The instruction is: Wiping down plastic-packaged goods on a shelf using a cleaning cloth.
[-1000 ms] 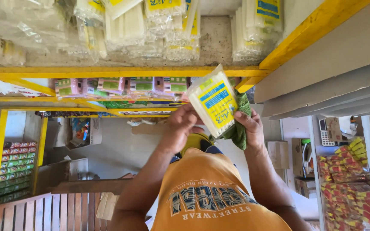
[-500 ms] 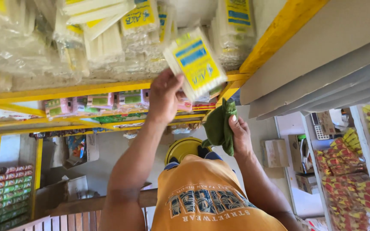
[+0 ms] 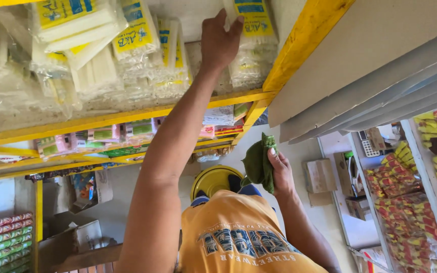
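We see the left hand (image 3: pixel 219 40) stretched high on a nearly straight arm into the yellow shelf (image 3: pixel 127 117), fingers spread and laid flat against a packet of white sticks (image 3: pixel 253 23) with a yellow and blue label. That packet stands on the shelf's right end with its long axis running up and away from us; its top is cut off by the frame edge. The right hand (image 3: pixel 280 171) hangs lower, near the orange shirt (image 3: pixel 238 237), fingers curled tight around a bunched green cloth (image 3: pixel 257 163). We cannot make out the left thumb or the sticks inside the neighbouring plastic bags (image 3: pixel 102 60).
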